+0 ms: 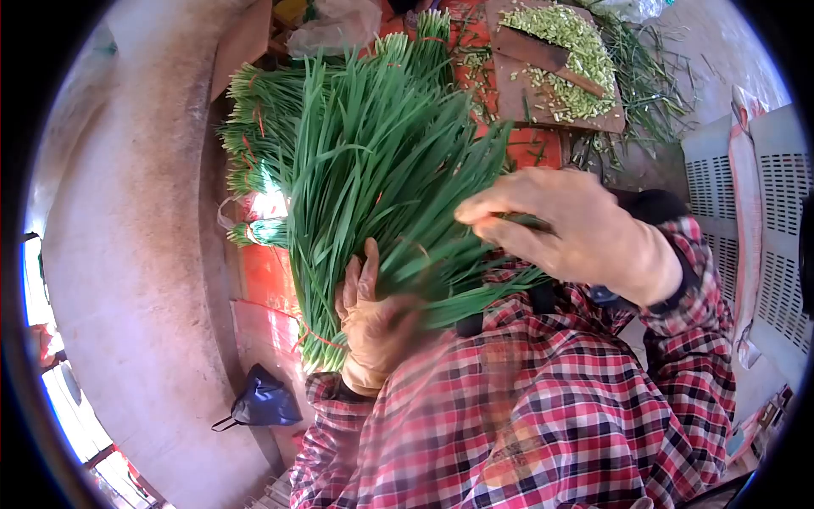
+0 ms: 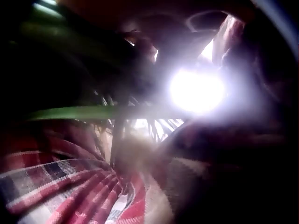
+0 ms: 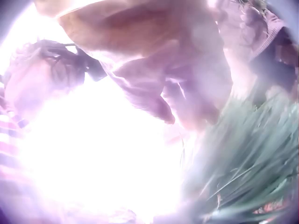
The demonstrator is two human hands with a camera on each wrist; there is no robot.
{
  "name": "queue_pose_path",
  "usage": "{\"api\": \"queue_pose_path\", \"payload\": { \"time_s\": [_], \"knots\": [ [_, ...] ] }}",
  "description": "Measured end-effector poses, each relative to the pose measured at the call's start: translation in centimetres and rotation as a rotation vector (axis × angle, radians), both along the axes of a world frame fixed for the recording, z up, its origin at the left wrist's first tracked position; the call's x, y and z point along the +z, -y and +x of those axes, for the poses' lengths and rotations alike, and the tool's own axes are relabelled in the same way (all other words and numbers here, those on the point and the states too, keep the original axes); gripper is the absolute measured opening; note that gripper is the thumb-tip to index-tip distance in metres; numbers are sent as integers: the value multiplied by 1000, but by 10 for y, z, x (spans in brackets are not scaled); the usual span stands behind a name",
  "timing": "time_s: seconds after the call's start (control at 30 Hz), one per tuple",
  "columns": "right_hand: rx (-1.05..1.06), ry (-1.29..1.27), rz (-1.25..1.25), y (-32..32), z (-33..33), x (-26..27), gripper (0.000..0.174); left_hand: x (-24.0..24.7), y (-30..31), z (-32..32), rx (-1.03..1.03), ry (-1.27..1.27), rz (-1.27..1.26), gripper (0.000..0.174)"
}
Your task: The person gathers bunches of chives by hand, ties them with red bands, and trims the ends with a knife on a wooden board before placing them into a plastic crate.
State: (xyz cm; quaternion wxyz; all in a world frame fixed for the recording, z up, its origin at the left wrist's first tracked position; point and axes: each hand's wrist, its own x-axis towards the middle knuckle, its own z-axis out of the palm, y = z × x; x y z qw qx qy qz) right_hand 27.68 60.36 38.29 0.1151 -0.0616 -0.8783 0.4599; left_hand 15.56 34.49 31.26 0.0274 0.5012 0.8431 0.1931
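Note:
Long flat garlic chive leaves [image 1: 381, 161] spread in a thick heap before the person, over a red surface and toward the lap. My gloved left hand [image 1: 373, 327] holds a portion of them near the lap, leaves running between fingers and thumb; its thumb side is blurred. In the left wrist view, mostly dark, one green leaf [image 2: 74, 113] crosses above the plaid shirt. Over the leaf tips at right is my gloved right hand [image 1: 585, 229], fingers extended and thumb close beneath. Glare floods the right wrist view, where the fingertips [image 3: 168, 116] hang beside the leaves [image 3: 252, 154].
Tied chive bundles [image 1: 259, 102] lie at left along a concrete ledge [image 1: 127, 187]. At back right, a chopping board [image 1: 509, 93] carries chopped pale stems [image 1: 585, 42] and a cleaver [image 1: 543, 55]. Pale slatted crates [image 1: 784, 246] stand at right; a dark bag [image 1: 264, 399] lies lower left.

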Motion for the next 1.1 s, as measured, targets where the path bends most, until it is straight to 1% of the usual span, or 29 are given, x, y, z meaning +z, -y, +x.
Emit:
{"api": "queue_pose_path", "payload": {
  "time_s": [0.03,0.07,0.1,0.17,0.2,0.23,0.27,0.3,0.33,0.4,0.43,0.47,0.5,0.53,0.57,0.63,0.67,0.7,0.77,0.8,0.83,0.9,0.97,1.03,1.1],
  "knots": [
    [-1,-1,1,2,-5,-5,25,-1,1,2,-1,-1,1,14],
    [64,128,97,4,-11,-15,23,-1,1,1,-16,-54,-20,13],
    [131,257,190,6,-17,-20,25,-1,2,1,-30,-106,-43,11],
    [223,425,25,16,-20,-19,28,0,2,2,-37,-127,-41,13],
    [220,450,-60,21,-20,-25,28,2,0,3,-33,-143,-49,15],
    [295,631,-86,24,-25,-25,27,3,-2,4,-31,-160,-57,18],
    [193,593,-185,32,-26,-34,27,2,0,2,-29,-158,-60,18],
    [92,550,-283,41,-27,-36,27,-1,3,1,-17,-65,-97,20],
    [96,549,-286,45,-28,-35,27,-1,4,1,-4,28,-135,25],
    [57,423,-286,52,-33,-28,34,2,2,2,4,26,-153,26],
    [59,424,-290,57,-36,-43,34,1,1,2,4,27,-168,27],
    [99,314,-195,62,-41,-71,37,1,0,3,3,28,-170,27],
    [138,204,-100,64,-47,-86,41,0,-2,3,-4,5,-184,26],
    [141,539,-102,59,-61,-58,36,0,-3,3,-10,-20,-197,26],
    [139,539,-104,62,-66,-60,36,0,-4,3,-17,-45,-211,26],
    [110,484,-407,66,-69,-74,49,1,-4,3,-18,-16,-201,25],
    [41,407,-323,68,-68,-80,41,0,-4,3,-14,-11,-165,25],
    [43,409,-323,67,-68,-75,41,-1,-2,3,-11,-7,-131,25],
    [-124,673,-834,64,-65,-57,27,4,-2,3,-40,-48,-95,27],
    [-101,647,-985,63,-64,-60,18,4,-1,2,-61,-55,-49,28],
    [-99,649,-987,63,-61,-61,18,5,1,2,-84,-62,-3,30],
    [-115,623,-1170,62,-58,-57,19,5,5,3,-63,-45,-19,33],
    [-106,641,-1174,54,-53,-42,18,6,9,1,-53,-13,-27,34],
    [-69,569,-1284,45,-42,-34,19,6,10,2,-46,-20,-42,35],
    [-105,542,-1252,39,-30,-25,17,6,7,4,-51,-25,-56,35]
  ]
}}
